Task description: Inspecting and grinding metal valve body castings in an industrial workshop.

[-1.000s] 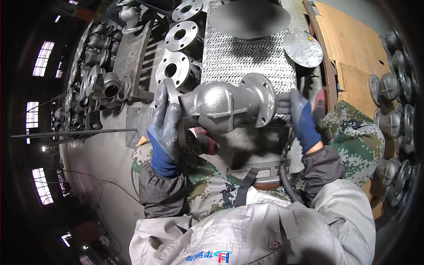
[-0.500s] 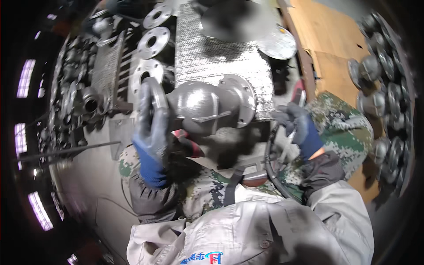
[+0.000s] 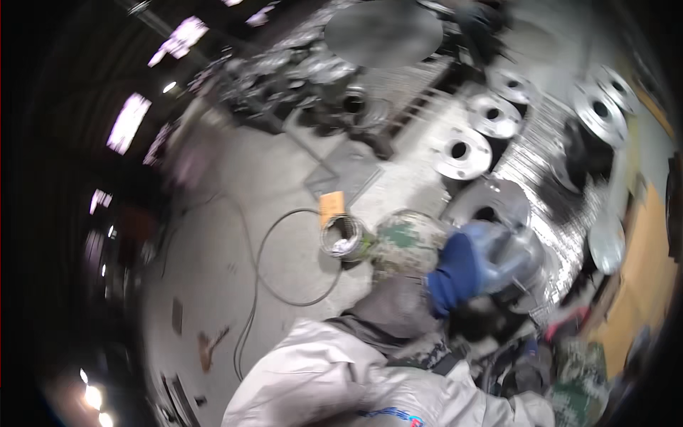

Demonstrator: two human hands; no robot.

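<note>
My left hand [image 3: 491,262], in a blue and grey work glove, is closed over a grey cast valve body [image 3: 523,252]. The body has a round flange [image 3: 491,203] with a dark bore on its far side, beyond my fingers. Low on the right, my right hand [image 3: 532,347] shows only as a bit of blue glove above a dark cuff. Its fingers are hidden and blurred. Just beyond it lies a red piece [image 3: 567,324], too smeared to name.
Several pale flanges [image 3: 461,151] stand in a row beyond the valve body, beside a shiny ridged metal surface [image 3: 537,153]. An open can [image 3: 341,237] and an orange card [image 3: 331,207] are on the left. A looped cable [image 3: 262,274] crosses the floor. Cardboard [image 3: 637,249] lies right.
My view has swung left, so the bench and valve body now appear farther right. My left hand has shifted from the flange's edge onto the body. The right hand is now mostly hidden.
</note>
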